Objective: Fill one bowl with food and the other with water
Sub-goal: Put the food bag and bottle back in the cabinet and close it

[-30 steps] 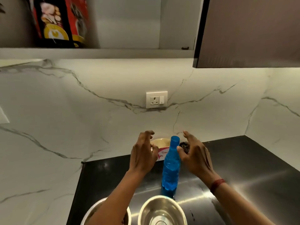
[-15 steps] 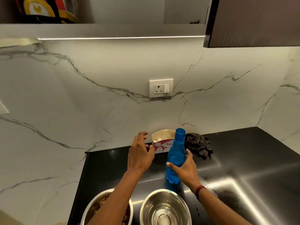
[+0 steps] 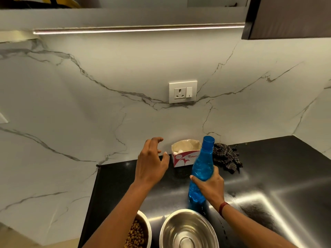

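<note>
A blue plastic bottle (image 3: 202,167) stands upright on the black counter (image 3: 286,167), its mouth without a cap. My right hand (image 3: 209,187) is wrapped around its lower body. My left hand (image 3: 151,163) hovers to the bottle's left with fingers spread, holding nothing that I can see. Two steel bowls sit at the bottom edge: the left bowl (image 3: 146,230) holds brown kibble and is partly hidden by my left forearm, while the right bowl (image 3: 188,231) looks bare inside.
A small white and red carton (image 3: 184,155) stands against the marble wall behind the bottle. A dark checked cloth (image 3: 226,156) lies to its right. A wall socket (image 3: 182,91) is above, and a dark cabinet door (image 3: 290,17) hangs at the upper right.
My right hand slid from the bottle's neck down to its body and closed around it. My left hand stayed open beside it. The view tilted downward.
</note>
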